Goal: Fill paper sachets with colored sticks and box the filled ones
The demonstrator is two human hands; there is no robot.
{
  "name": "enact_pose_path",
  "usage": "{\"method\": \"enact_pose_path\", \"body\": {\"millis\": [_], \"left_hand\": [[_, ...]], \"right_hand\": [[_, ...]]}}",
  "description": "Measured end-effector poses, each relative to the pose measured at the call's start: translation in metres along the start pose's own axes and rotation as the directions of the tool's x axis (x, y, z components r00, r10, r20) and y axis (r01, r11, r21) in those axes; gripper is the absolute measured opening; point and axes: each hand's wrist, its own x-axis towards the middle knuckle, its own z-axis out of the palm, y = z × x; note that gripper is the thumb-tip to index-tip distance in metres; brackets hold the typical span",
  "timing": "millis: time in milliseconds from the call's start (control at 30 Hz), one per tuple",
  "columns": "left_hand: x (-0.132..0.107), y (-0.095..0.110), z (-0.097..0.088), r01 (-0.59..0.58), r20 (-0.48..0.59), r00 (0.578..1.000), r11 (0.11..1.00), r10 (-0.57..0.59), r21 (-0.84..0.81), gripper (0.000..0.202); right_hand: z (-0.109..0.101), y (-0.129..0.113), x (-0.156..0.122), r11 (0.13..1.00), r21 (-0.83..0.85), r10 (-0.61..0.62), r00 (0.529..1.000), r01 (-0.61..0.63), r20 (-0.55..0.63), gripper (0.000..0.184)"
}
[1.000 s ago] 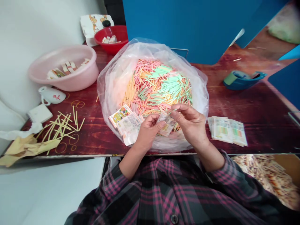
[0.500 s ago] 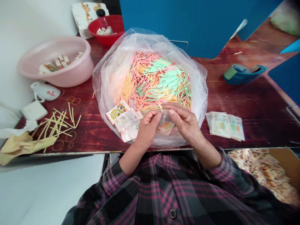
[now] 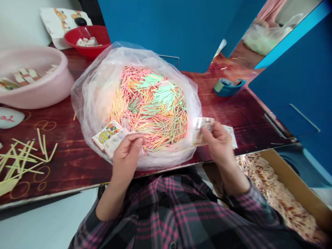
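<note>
The hands are parting now! The right hand [image 3: 218, 143] is pulling away toward the right rim of the plastic bag [image 3: 88, 86], carrying the printed paper packet [image 3: 202, 128] up with it, while the left hand [image 3: 127, 154] is dropping toward the bag's near edge. The view is swinging right, bringing more of the cardboard box [image 3: 287, 183] in below the bag.

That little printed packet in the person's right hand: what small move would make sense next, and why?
Probably lay the packet on the stack of similar packets to the right of the clear plastic bag. The right hand holds it up beside that stack, past the bag's edge, and it appears to match them.
</note>
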Motion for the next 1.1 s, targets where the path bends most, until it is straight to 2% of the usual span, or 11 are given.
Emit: {"method": "enact_pose_path", "body": {"millis": [67,133,233,300,433,633,767,867,933,1033,1100], "left_hand": [[-0.003,0.001,-0.024,-0.057,-0.063,0.995,0.978,0.071,0.202,0.017],[-0.005,0.000,-0.046,-0.114,-0.087,0.983,0.913,0.160,0.392,0.016],[-0.005,-0.007,-0.071,-0.160,-0.061,0.965,0.758,0.254,0.632,0.017],[-0.004,-0.015,-0.079,-0.156,-0.017,0.966,0.639,0.257,0.754,0.019],[0.002,-0.031,-0.075,-0.119,0.054,0.986,0.450,0.155,0.885,0.029],[0.009,-0.040,-0.067,-0.131,0.090,0.990,0.490,0.105,0.862,0.015],[0.009,-0.039,-0.072,-0.155,0.073,0.981,0.511,0.178,0.845,0.019],[0.007,-0.030,-0.069,-0.194,0.024,0.945,0.501,0.326,0.844,0.020],[0.007,-0.021,-0.062,-0.247,0.031,0.918,0.508,0.395,0.825,0.018],[0.007,-0.009,-0.045,-0.358,0.112,0.899,0.560,0.424,0.747,0.015],[0.010,-0.005,-0.034,-0.410,0.142,0.891,0.630,0.431,0.660,0.011]], "right_hand": [[-0.035,0.014,0.011,0.961,-0.276,-0.025,0.999,0.015,-0.031,0.016],[-0.062,0.028,0.020,0.843,-0.538,-0.047,0.999,0.026,-0.026,0.016],[-0.074,0.037,0.027,0.708,-0.673,-0.250,0.967,0.212,0.041,0.037],[-0.066,0.031,0.026,0.696,-0.659,-0.349,0.936,0.285,0.036,0.047],[-0.021,0.006,0.013,0.835,-0.424,-0.329,0.936,0.349,0.123,0.035],[0.049,-0.006,-0.008,0.855,-0.053,-0.471,0.816,0.515,0.335,0.025],[0.073,-0.014,-0.011,0.895,0.076,-0.426,0.793,0.439,0.436,0.020],[0.088,-0.029,-0.006,0.960,0.067,-0.264,0.810,0.270,0.524,0.019],[0.100,-0.039,-0.002,0.992,0.059,-0.126,0.778,0.114,0.615,0.034],[0.115,-0.048,0.002,0.987,0.096,0.016,0.681,-0.127,0.732,0.053],[0.121,-0.046,0.004,0.970,0.126,0.055,0.690,-0.209,0.722,0.052]]}}
